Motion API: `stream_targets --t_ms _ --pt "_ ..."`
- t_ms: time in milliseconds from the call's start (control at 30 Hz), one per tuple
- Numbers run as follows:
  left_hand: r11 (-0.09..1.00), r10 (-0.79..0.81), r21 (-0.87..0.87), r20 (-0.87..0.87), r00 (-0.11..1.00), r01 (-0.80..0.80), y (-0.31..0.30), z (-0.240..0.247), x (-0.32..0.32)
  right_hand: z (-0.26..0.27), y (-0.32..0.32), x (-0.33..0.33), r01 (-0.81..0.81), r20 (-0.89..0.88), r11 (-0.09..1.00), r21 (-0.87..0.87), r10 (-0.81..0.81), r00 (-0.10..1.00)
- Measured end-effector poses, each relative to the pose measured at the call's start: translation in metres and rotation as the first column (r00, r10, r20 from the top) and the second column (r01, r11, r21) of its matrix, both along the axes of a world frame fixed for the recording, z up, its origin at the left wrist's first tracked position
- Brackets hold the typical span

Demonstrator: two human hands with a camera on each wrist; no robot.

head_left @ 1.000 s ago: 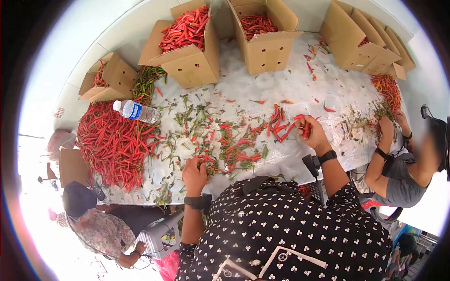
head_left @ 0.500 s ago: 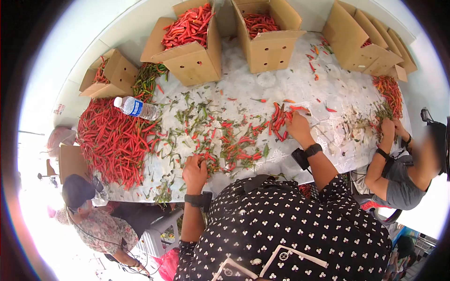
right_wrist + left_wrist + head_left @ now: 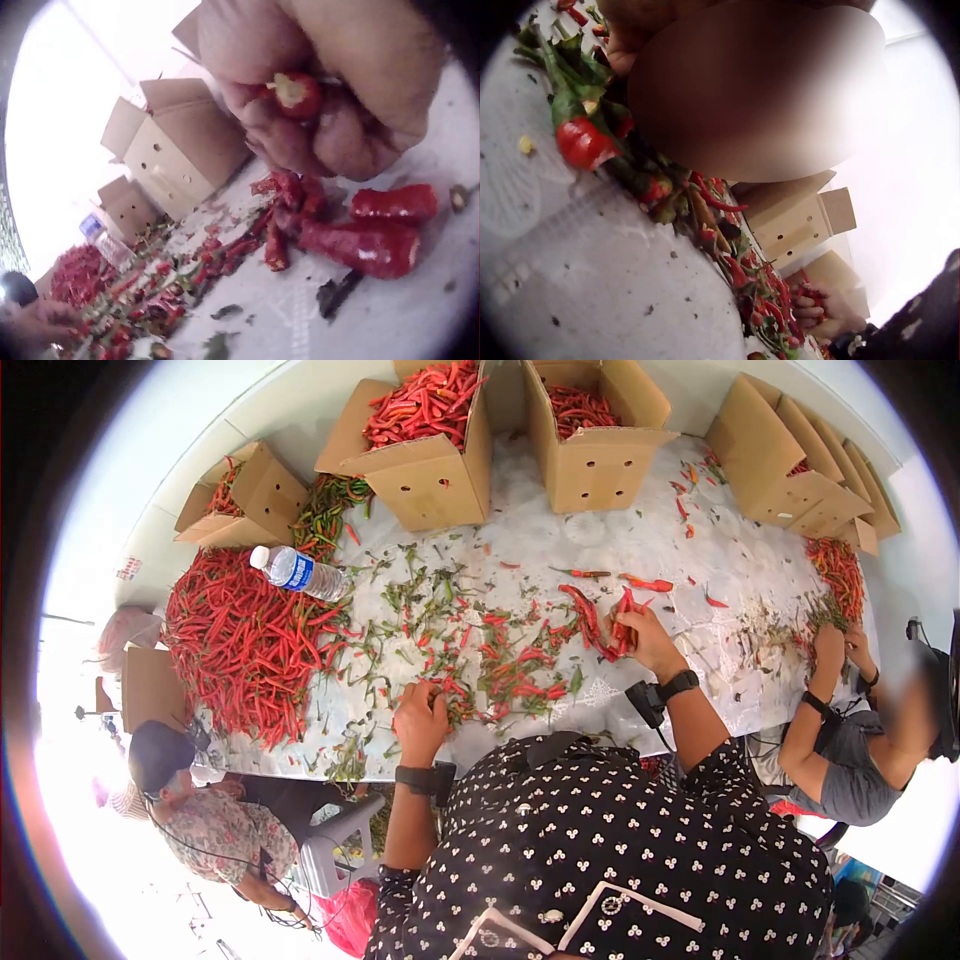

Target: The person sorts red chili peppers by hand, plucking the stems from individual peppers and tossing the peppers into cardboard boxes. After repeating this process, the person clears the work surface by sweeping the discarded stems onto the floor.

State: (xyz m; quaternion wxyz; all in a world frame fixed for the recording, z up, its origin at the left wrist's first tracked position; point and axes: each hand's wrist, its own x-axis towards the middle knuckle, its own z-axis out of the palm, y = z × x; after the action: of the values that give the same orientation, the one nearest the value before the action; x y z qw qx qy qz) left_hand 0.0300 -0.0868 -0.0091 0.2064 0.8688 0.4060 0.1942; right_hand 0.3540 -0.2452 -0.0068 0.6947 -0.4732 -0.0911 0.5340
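Observation:
My right hand (image 3: pixel 648 643) is over the table, fingers curled round red chillies (image 3: pixel 625 610). The cut end of one chilli (image 3: pixel 298 96) pokes out of the fist in the right wrist view. Just beside and under that hand lies a small cluster of stemless red chillies (image 3: pixel 582 622). My left hand (image 3: pixel 420 722) rests at the near edge of a strip of green stems and red chilli pieces (image 3: pixel 515 670), its fingers bent. The left wrist view blurs most of that hand, so I cannot tell whether it holds anything. Near its fingertip lies a green stem with a red stub (image 3: pixel 585 142).
At left, a large heap of red chillies (image 3: pixel 240 650) has a water bottle (image 3: pixel 305 574) lying on it. Cardboard boxes (image 3: pixel 430 490) line the back, some with red chillies inside. Another person (image 3: pixel 870 750) works at right by a smaller pile (image 3: pixel 835 575); one more person (image 3: pixel 210 820) sits at left.
My right hand moved left and away from me to the loose chillies, then drew slightly back with chillies in its grip. One more reddish chilli lies beyond it. My left hand stayed put.

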Motion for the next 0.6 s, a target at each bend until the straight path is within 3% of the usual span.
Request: stream_targets --t_ms 67,100,167,200,233,267,400,467,500,533,567,600 --pt "1.0 0.004 -0.028 -0.003 1.0 -0.004 0.001 -0.001 0.0 0.006 -0.009 0.004 0.08 0.112 0.969 -0.235 -0.055 0.992" --pt "0.999 0.01 -0.053 -0.007 1.0 -0.01 0.002 -0.002 0.0 -0.007 -0.011 0.011 0.084 0.113 0.968 -0.236 -0.058 0.992" --pt "0.999 0.008 -0.053 -0.001 1.0 -0.008 0.002 -0.004 0.001 -0.041 -0.01 0.027 -0.007 0.472 0.897 -0.441 0.239 0.848" --pt "0.999 0.009 -0.053 0.004 1.0 -0.009 0.003 -0.004 0.001 -0.036 -0.006 0.025 -0.006 0.473 0.898 -0.44 0.238 0.849" --pt "0.999 0.009 -0.052 0.004 1.0 -0.009 0.003 -0.004 0.001 -0.026 0.002 0.018 0.031 0.711 0.874 -0.485 0.373 0.596" --pt "0.998 0.013 -0.059 0.002 1.0 -0.013 0.003 -0.004 0.001 -0.019 0.01 0.011 0.083 0.839 0.855 -0.513 0.477 0.262" --pt "0.998 0.022 -0.057 0.017 1.0 -0.021 0.002 -0.005 0.0 -0.029 0.035 -0.009 0.211 0.866 0.841 -0.498 0.472 0.161" --pt "0.998 0.031 -0.055 0.028 0.999 -0.029 0.001 -0.005 0.0 -0.027 0.043 -0.013 0.115 0.888 0.89 -0.442 0.415 0.199" --pt "0.998 0.036 -0.054 0.038 0.999 -0.033 0.001 -0.005 0.0 -0.027 0.046 -0.012 0.035 0.783 0.841 -0.539 0.486 0.388" --pt "0.998 0.04 -0.054 0.04 0.998 -0.038 0.001 -0.005 0.0 -0.03 0.047 -0.008 0.032 0.784 0.841 -0.539 0.488 0.384" --pt "0.998 0.042 -0.05 0.026 0.999 -0.041 0.001 -0.004 0.0 -0.034 0.044 -0.001 -0.147 0.526 0.898 -0.414 0.368 0.766" --pt "0.998 0.042 -0.045 0.012 0.999 -0.041 0.001 -0.004 0.0 -0.027 0.044 0.0 -0.233 0.104 0.949 -0.213 0.26 0.96"
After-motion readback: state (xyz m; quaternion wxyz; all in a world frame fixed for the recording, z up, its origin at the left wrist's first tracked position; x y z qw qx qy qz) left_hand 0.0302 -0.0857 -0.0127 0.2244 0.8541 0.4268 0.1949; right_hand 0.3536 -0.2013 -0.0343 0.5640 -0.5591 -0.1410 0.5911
